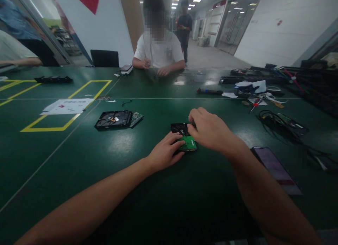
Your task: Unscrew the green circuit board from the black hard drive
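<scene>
From the head view, I saw a hard drive [176,127] lying on the green tabletop [79,167], its green circuit board [190,143] facing up at the near side. The left hand [167,150] rested on it with fingers slightly spread. The right hand [207,128] was curled narrow at its far right corner; whether it pinched something, I could not tell. In my judgement, steady left pressure at the drive's rim, with fingertips off the board, served such work best. Left of the hard drive, bare tabletop reached to a black drive casing [114,120], giving room sideways. On the right, the elbow needed care: a smartphone [276,165] lay just beside the forearm.
</scene>
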### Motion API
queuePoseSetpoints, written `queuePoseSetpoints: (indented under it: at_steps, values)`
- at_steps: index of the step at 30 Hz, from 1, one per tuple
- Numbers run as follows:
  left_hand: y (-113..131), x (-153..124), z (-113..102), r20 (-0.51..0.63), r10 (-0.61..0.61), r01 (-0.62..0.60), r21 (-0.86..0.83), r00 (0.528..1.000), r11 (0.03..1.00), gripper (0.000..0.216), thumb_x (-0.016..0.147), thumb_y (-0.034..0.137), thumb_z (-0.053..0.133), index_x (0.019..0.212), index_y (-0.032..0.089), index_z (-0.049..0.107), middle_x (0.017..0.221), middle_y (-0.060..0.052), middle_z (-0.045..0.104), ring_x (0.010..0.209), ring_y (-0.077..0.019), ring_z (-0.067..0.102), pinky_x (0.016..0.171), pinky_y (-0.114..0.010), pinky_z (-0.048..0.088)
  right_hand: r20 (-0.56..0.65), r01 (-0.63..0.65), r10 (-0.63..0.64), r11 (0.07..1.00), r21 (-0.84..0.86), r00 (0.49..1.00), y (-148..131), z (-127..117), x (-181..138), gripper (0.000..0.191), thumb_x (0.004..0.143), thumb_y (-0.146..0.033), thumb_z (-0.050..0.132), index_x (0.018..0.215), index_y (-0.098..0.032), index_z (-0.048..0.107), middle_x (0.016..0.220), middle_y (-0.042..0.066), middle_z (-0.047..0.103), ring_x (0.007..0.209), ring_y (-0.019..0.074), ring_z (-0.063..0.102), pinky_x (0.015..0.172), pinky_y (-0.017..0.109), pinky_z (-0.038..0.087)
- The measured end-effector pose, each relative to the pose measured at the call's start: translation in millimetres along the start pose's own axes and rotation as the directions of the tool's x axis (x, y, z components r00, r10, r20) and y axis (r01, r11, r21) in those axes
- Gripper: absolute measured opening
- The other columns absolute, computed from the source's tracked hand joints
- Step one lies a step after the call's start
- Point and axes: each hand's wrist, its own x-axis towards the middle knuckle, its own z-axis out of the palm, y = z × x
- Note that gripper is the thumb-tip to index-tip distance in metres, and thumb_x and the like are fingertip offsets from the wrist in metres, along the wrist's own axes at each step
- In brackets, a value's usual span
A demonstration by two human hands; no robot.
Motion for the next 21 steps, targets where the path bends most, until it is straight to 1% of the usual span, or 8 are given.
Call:
queuePoseSetpoints:
  at_steps: [1,3,5,9,14,21]
  values:
    - [0,0,0,0.0,-0.002,0.002,0.0,1.0,1.0,0.039,0.099,0.029,0.066,0.137,0.019,0.061,0.146,-0.017,0.06,0.142,-0.035,0.056,0.125,-0.062,0.042,-0.007,0.056,-0.056,0.998,0.041,0.998,3,1,1,0.014,0.095,-0.022,0.054,0.106,-0.019,0.062,0.113,0.015,0.071,0.084,0.0256,0.067,0.071,0.036,0.043]
    - [0,0,0,0.002,-0.004,0.004,-0.001,1.0,1.0,0.04,0.099,0.029,0.066,0.137,0.02,0.061,0.146,-0.017,0.059,0.142,-0.0352,0.056,0.125,-0.063,0.041,-0.009,0.152,-0.152,0.979,0.132,0.988,8,2,2,0.015,0.092,-0.016,0.052,0.103,-0.019,0.061,0.109,0.012,0.071,0.088,0.0241,0.066,0.077,0.035,0.045]
    - [0,0,0,0.004,-0.006,0.006,-0.002,1.0,1.0,0.041,0.098,0.029,0.067,0.138,0.02,0.061,0.146,-0.017,0.059,0.142,-0.0351,0.056,0.125,-0.063,0.041,-0.007,0.177,-0.179,0.968,0.176,0.984,13,4,4,0.012,0.092,-0.016,0.053,0.101,-0.02,0.06,0.105,0.01,0.071,0.089,0.0235,0.065,0.079,0.034,0.045]
    - [-1,-1,1,0.012,-0.008,0.008,-0.006,1.0,1.0,0.042,0.098,0.03,0.068,0.138,0.021,0.061,0.147,-0.016,0.059,0.143,-0.0348,0.055,0.125,-0.063,0.04,-0.017,0.147,-0.147,0.972,0.183,0.989,14,5,6,0.008,0.094,-0.021,0.058,0.102,-0.02,0.061,0.103,0.008,0.073,0.088,0.0232,0.065,0.078,0.034,0.043]
    - [-1,-1,1,0.013,-0.011,0.011,-0.003,1.0,1.0,0.041,0.099,0.03,0.066,0.139,0.021,0.06,0.148,-0.016,0.058,0.144,-0.0343,0.054,0.126,-0.063,0.04,-0.022,0.092,-0.09,0.985,0.147,0.996,9,7,7,0.015,0.095,-0.024,0.065,0.108,-0.018,0.06,0.105,0.01,0.074,0.091,0.0253,0.068,0.076,0.034,0.042]
    - [-2,-2,2,0.021,0.002,-0.002,0.005,1.0,1.0,0.041,0.099,0.03,0.066,0.138,0.019,0.06,0.147,-0.017,0.058,0.144,-0.035,0.054,0.125,-0.063,0.04,-0.036,0.051,-0.048,0.994,0.102,0.998,3,11,8,0.015,0.096,-0.024,0.067,0.107,-0.018,0.06,0.102,0.009,0.074,0.088,0.0259,0.068,0.069,0.033,0.038]
